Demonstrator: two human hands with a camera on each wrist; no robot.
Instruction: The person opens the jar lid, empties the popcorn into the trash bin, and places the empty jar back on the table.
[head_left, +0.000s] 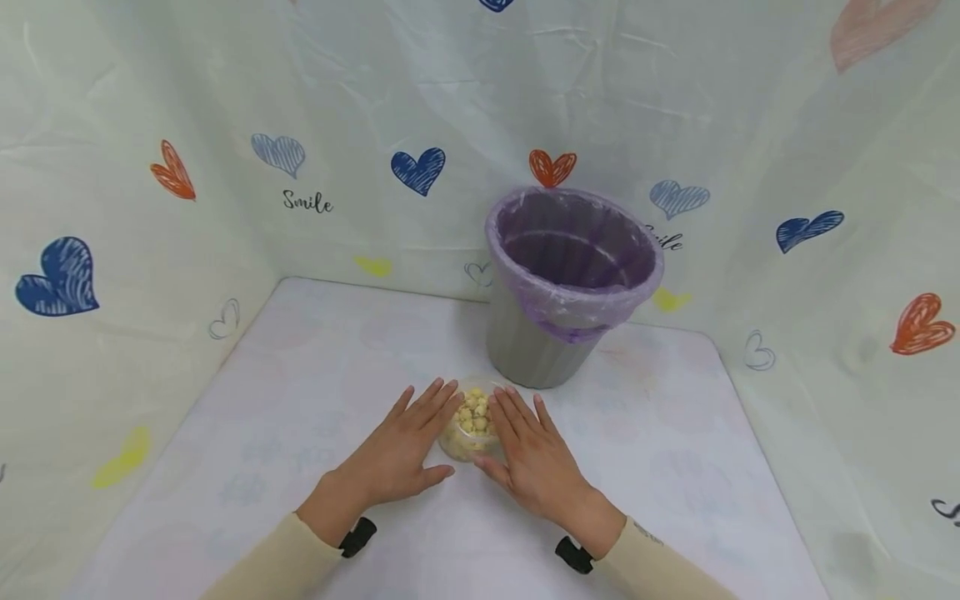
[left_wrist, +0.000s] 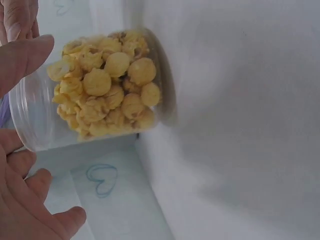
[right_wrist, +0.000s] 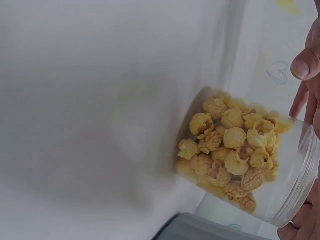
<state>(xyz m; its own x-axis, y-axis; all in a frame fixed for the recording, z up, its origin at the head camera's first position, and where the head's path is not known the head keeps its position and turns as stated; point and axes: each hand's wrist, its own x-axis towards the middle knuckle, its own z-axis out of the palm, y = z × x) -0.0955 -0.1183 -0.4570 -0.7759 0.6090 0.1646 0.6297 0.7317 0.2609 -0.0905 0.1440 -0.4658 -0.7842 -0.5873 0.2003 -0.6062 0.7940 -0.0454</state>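
Note:
A clear plastic jar (head_left: 453, 451) of yellow popcorn (head_left: 476, 412) stands upright on the table, with no lid visible on its top. At the jar's left side is my left hand (head_left: 401, 450), its fingers extended toward the rim. My right hand (head_left: 534, 454) mirrors it on the right, fingers long and straight beside the rim. In the left wrist view, fingertips (left_wrist: 22, 162) lie close against the rim of the jar (left_wrist: 37, 107). The right wrist view has popcorn (right_wrist: 230, 152) filling the lower part of the jar; whether the hands press the rim I cannot tell.
Just behind the jar, to the right, stands a grey bin (head_left: 536, 346) lined with a purple bag (head_left: 573, 300). The white table (head_left: 300, 358) meets a hanging sheet (head_left: 345, 100) printed with hearts at its back and sides.

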